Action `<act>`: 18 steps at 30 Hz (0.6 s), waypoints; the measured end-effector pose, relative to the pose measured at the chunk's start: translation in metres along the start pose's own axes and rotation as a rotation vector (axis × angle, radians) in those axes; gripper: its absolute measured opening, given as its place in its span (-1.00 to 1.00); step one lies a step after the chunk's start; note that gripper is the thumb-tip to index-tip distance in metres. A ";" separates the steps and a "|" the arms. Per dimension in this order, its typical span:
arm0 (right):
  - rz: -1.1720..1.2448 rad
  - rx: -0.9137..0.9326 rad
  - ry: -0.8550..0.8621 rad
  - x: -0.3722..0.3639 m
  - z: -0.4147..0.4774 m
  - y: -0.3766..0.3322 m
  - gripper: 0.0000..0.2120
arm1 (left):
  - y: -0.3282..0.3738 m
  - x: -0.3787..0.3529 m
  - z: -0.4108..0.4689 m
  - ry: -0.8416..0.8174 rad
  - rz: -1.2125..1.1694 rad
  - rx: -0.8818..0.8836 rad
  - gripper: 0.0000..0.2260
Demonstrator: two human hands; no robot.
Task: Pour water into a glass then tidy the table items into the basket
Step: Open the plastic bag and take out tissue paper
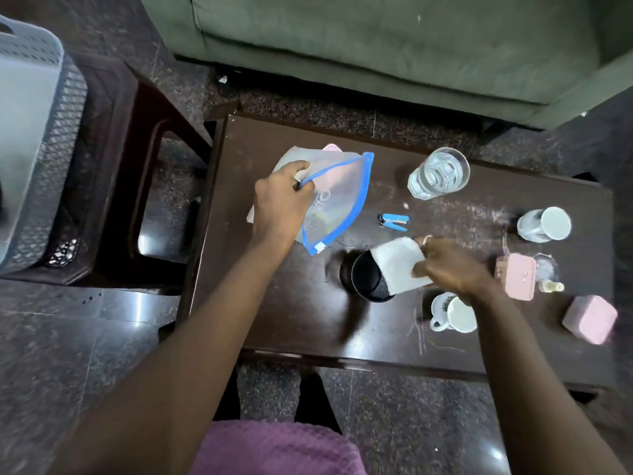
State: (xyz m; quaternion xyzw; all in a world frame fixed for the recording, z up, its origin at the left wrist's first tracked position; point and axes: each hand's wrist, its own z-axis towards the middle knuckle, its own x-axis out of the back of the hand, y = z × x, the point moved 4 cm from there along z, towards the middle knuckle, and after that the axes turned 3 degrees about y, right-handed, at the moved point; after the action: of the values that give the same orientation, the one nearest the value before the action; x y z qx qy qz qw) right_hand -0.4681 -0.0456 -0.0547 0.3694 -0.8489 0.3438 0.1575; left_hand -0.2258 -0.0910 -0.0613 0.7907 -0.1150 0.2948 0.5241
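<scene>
On dark wooden desk (294, 323) | left hand (281, 204) pinches blue-edged translucent zip pouch (337, 197) | right hand (445, 265) grips white paper sheet (399, 265) | grey perforated basket (30, 132) lies far left, nearer left hand

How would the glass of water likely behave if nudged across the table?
The glass looks tall and nearly full, so it would probably feel heavy and could slosh or tip. The dark table looks glossy, so it may slide easily.

Water-filled glass (438, 173) upright on table's (308, 320) far side; grey perforated basket (41, 149) stands left.
</scene>
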 end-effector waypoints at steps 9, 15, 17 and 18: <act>-0.375 -0.028 0.100 -0.049 0.018 0.009 -0.55 | 0.004 -0.012 -0.005 -0.002 0.006 -0.022 -0.69; -0.477 -0.109 0.159 -0.062 0.017 0.005 -0.73 | 0.001 -0.018 -0.007 -0.006 0.013 -0.017 -0.69; -0.519 -0.093 0.270 -0.059 0.013 0.003 -0.79 | 0.000 -0.019 -0.007 -0.006 0.003 -0.016 -0.68; -0.539 -0.085 0.327 -0.057 0.011 0.002 -0.80 | -0.001 -0.019 -0.007 -0.006 -0.001 -0.016 -0.68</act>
State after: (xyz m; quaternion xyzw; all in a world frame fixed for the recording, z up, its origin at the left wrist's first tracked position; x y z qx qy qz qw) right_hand -0.4310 -0.0227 -0.0928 0.5139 -0.6975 0.3087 0.3925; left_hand -0.2428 -0.0865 -0.0711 0.7874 -0.1186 0.2911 0.5303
